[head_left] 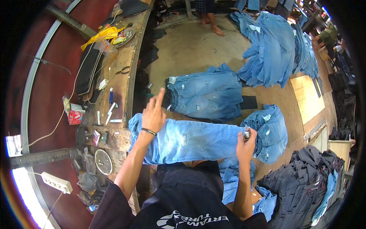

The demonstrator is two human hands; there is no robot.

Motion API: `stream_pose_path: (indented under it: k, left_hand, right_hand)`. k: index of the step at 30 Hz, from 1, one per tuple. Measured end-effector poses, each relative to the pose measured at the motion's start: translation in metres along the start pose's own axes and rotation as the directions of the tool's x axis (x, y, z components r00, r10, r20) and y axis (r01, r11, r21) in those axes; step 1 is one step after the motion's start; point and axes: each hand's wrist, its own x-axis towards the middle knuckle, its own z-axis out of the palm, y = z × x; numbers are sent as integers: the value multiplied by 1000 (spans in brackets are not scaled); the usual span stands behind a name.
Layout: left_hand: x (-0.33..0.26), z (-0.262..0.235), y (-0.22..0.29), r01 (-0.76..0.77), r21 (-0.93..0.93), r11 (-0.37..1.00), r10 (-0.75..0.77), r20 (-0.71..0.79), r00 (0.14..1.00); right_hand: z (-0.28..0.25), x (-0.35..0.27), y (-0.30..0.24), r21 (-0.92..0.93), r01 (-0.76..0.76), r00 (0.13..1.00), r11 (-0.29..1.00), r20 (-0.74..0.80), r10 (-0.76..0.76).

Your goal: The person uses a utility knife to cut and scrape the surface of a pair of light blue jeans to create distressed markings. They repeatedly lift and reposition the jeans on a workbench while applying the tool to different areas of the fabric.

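Observation:
A pair of light blue jeans [194, 140] is stretched crosswise in front of my body, with a faded patch near its middle. Over its left end is my left hand [153, 117], fingers extended and the index finger pointing away from me. My right hand [246, 147] is at the right end of the jeans, its fingers closed around a small, partly metallic object that I cannot make out. Just beyond lies a stack of folded jeans [206, 93] with elastic waists. Another folded denim bundle [272, 131] sits right beside my right hand.
Along the left runs a wooden bench [127, 70] with a yellow bag [103, 37], lighter-like blue item [111, 97] and round plate [103, 162]. Tall denim piles [270, 53] stand far right, dark garments [301, 181] near right. A person's bare foot [218, 30] shows at the back.

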Motion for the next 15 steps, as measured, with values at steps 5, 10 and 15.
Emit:
stream_pose_path:
  k: [5, 10, 15]
  left_hand:
    - [-102, -33, -35, 412, 144, 900, -403, -88, 911]
    - [-225, -34, -24, 650, 129, 749, -662, 85, 745]
    - [-202, -54, -6, 726, 294, 621, -781, 164, 602]
  right_hand:
    - [-29, 32, 26, 4, -131, 945, 991, 303, 124]
    - [-39, 40, 45, 34, -439, 832, 898, 393, 392]
    - [-66, 54, 77, 122, -287, 951, 950, 158, 267]
